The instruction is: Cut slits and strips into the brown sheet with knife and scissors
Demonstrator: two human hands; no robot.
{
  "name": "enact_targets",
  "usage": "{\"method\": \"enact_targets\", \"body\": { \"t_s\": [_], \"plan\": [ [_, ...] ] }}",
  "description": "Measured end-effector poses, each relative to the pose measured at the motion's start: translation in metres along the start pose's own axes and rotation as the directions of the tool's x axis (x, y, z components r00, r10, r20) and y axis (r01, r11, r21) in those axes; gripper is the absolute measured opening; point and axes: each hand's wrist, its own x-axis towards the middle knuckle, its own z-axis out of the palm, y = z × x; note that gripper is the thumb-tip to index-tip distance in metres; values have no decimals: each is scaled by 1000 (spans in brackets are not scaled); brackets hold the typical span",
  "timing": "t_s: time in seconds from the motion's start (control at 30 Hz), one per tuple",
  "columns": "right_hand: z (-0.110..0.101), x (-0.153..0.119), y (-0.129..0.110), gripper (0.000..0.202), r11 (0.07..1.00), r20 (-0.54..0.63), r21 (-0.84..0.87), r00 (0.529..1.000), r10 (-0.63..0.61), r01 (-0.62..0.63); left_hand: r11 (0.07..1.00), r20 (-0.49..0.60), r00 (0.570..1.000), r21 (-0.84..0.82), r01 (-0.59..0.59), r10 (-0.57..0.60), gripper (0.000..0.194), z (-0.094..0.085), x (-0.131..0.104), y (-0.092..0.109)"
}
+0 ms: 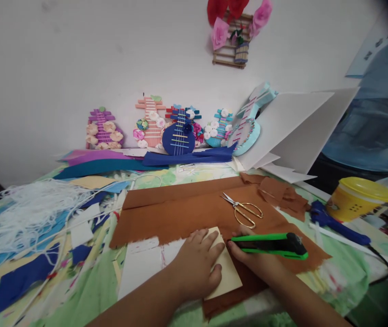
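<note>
My left hand (199,261) lies flat with its fingers spread on a pale yellow card (230,277). Just right of the card, my right hand (248,254) grips a green and black box cutter (269,244). The cutter's tip is hidden by my fingers. Under the card spreads a brown cloth (187,211), with a white sheet (139,263) showing to the left of my hand. Gold-handled scissors (243,210) rest on the cloth beyond my right hand, their blades slightly apart.
A tangle of white cord (37,218) and blue scraps (27,277) cover the left side. At right sit a blue glue gun (339,225) and a yellow tub (359,197). Small lute-shaped crafts (179,136) and white boards (292,131) lean against the wall.
</note>
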Motion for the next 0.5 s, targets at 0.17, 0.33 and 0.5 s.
{"method": "enact_targets", "body": {
  "t_s": [0.17,0.33,0.5],
  "plan": [
    [0,1,-4,15,1000,2,30,1000,2,-2,1000,-7,1000,3,1,-1,45,0,0,1],
    [-2,0,-5,12,996,-40,84,999,17,-14,1000,4,1000,6,1,-1,45,-1,1,1],
    [1,2,-2,11,998,-2,66,1000,16,-16,1000,-12,1000,-1,6,-6,45,0,0,2]
  ]
}}
